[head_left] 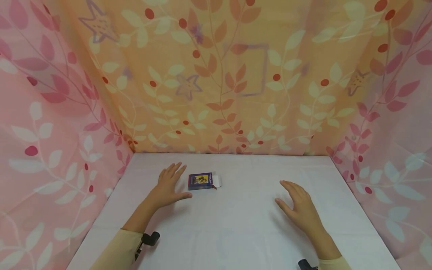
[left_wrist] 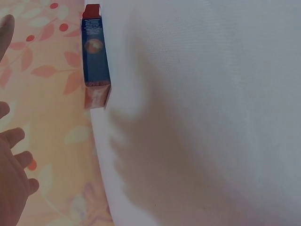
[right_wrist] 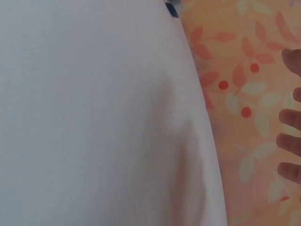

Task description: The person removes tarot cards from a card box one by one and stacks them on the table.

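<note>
A small card box (head_left: 200,181) lies flat on the white table, dark blue and purple with a yellow picture on top. Its white end flap (head_left: 217,181) sticks out open on the right. Just left of the box, my left hand (head_left: 167,190) hovers with fingers spread and thumb pointing toward it. In the left wrist view the blue long side of the box (left_wrist: 94,52) shows, with that hand's fingertips at the left edge. Over the right half of the table, my right hand (head_left: 301,206) is held with relaxed fingers, holding nothing and well apart from the box.
The white cloth-covered table (head_left: 236,225) ends at a yellow-orange leaf-patterned back curtain (head_left: 216,112). Pink patterned curtains stand at the left (head_left: 60,131) and right (head_left: 395,150). A black wrist device (head_left: 150,239) sits at the left sleeve.
</note>
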The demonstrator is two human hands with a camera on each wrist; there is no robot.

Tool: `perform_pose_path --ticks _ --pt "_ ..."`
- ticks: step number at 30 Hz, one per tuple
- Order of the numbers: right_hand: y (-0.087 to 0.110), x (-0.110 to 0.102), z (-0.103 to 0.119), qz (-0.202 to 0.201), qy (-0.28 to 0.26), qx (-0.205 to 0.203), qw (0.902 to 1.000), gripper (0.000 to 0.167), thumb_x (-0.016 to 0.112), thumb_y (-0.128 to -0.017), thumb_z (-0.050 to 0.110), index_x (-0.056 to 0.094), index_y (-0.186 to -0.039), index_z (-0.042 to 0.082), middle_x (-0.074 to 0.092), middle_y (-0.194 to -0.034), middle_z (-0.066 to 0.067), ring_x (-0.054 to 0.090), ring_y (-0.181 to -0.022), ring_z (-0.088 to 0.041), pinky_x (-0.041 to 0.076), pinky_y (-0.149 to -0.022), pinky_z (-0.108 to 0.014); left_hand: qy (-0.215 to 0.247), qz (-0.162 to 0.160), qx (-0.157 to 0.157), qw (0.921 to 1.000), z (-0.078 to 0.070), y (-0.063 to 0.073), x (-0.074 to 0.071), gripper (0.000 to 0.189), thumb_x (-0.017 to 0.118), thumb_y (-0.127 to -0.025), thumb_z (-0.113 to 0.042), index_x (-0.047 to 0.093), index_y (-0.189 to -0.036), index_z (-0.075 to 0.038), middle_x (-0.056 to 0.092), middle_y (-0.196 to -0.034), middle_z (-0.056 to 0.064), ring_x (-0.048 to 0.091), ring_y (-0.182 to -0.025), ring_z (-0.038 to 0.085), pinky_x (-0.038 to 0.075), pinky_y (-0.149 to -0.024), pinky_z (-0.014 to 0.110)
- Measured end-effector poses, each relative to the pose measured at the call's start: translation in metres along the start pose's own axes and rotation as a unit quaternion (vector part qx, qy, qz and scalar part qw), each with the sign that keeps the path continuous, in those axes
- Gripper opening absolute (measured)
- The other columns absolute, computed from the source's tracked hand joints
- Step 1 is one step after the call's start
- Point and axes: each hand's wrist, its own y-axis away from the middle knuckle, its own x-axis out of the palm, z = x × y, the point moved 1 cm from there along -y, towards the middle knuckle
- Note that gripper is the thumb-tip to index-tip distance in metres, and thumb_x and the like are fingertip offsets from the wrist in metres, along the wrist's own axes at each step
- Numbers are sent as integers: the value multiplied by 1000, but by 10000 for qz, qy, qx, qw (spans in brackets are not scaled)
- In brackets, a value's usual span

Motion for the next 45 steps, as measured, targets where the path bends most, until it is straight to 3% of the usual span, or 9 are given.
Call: perform_pose_path --ticks 5,10,22,28,35,45 --pt "-4 4 7 27 -253 53 9997 65 85 -83 26 59 -140 7 61 -139 -11 53 -131 -33 38 -107 -60 314 87 54 9995 0 -10 5 116 74 -75 -76 25 -163 -18 22 -169 12 14 -156 38 8 -123 65" --pt "-7 11 10 -3 -449 161 9989 62 84 -84 24 60 -140 10 62 -138 -9 54 -131 -32 39 -107 -58 677 236 40 9974 -4 -19 11 116 79 -75 -70 27 -162 -15 24 -169 10 15 -156 36 8 -124 62" --pt "-14 29 23 110 -729 418 9964 56 81 -88 26 61 -139 12 61 -138 -5 53 -131 -30 41 -108 -55 909 500 9 9946 3 -45 30 115 88 -74 -54 29 -161 -8 31 -165 14 23 -153 38 15 -124 62" --pt "-18 38 30 187 -864 441 9951 53 80 -89 27 62 -137 12 62 -138 -5 53 -132 -29 42 -108 -55 1025 583 -135 9929 9 -51 39 114 88 -73 -56 32 -158 -3 36 -162 19 30 -150 42 22 -122 62" --pt "-24 47 41 285 -1067 464 9928 52 79 -90 29 63 -136 12 61 -138 -3 53 -132 -27 42 -110 -53 1602 721 -479 9833 13 -54 45 106 88 -73 -56 41 -154 -6 42 -158 19 34 -148 41 27 -121 59" --pt "-34 64 55 379 -1275 386 9904 51 79 -91 31 62 -137 15 62 -138 -2 53 -133 -26 43 -110 -55 1738 955 -466 9790 20 -62 58 99 90 -75 -49 45 -152 -6 48 -154 17 44 -141 36 33 -119 55"
